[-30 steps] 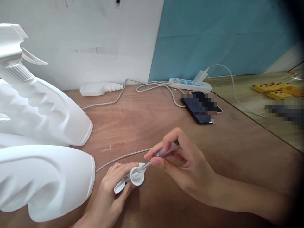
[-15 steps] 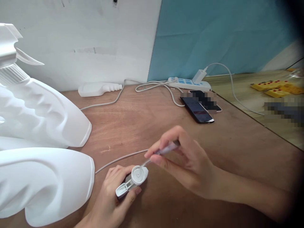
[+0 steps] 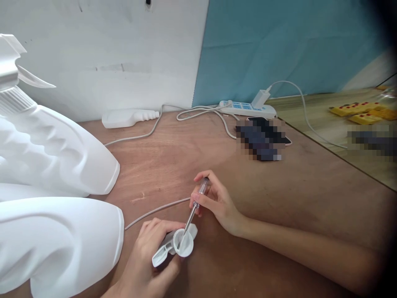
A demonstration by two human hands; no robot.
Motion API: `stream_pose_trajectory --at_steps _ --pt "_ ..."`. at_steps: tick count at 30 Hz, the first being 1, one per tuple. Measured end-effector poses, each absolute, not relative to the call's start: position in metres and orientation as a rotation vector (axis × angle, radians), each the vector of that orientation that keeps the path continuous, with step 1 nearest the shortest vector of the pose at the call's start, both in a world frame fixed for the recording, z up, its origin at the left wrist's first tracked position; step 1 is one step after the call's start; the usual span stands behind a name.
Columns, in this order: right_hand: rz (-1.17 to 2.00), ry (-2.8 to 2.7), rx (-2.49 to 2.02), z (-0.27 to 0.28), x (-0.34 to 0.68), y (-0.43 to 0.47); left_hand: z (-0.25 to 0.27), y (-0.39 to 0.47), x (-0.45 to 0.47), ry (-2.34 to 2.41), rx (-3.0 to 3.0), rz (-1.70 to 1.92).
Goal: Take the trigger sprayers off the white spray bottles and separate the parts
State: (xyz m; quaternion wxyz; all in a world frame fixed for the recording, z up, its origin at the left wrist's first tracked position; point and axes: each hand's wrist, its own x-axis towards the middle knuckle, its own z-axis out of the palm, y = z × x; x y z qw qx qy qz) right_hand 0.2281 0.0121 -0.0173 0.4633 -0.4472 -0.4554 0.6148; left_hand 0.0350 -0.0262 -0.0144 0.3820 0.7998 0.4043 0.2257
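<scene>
My left hand [image 3: 151, 252] is closed around a white spray bottle trigger head [image 3: 183, 243], low in the middle of the head view. Its round collar opening faces up toward me. My right hand [image 3: 217, 203] grips a screwdriver [image 3: 200, 192] by its clear handle, fingers wrapped about it. The metal shaft slants down and left, and its tip is inside the round collar. What the tip touches in there I cannot make out. White spray bottles [image 3: 71, 244] lie at the left, large in view; one [image 3: 15, 99] has a trigger head on it.
A white bottle [image 3: 124, 118] lies by the wall. A white power strip [image 3: 248, 109] with a plugged-in charger stands at the back, its cable running right. Phones [image 3: 260, 140], partly blurred, lie before it. Yellow pieces [image 3: 359, 111] rest on the surface at far right. A thin cable [image 3: 158, 210] crosses the table.
My right hand has moved left and the screwdriver has swung steeper, its tip now deeper in the collar. My left hand has tilted the trigger head so the collar opening faces me more.
</scene>
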Motion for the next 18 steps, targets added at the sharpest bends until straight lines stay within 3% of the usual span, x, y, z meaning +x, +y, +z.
stream_pose_trajectory --at_steps 18 --pt "1.332 -1.741 -1.183 -0.0138 0.2296 0.0136 -0.0100 -0.0246 0.0369 1.002 2.031 0.522"
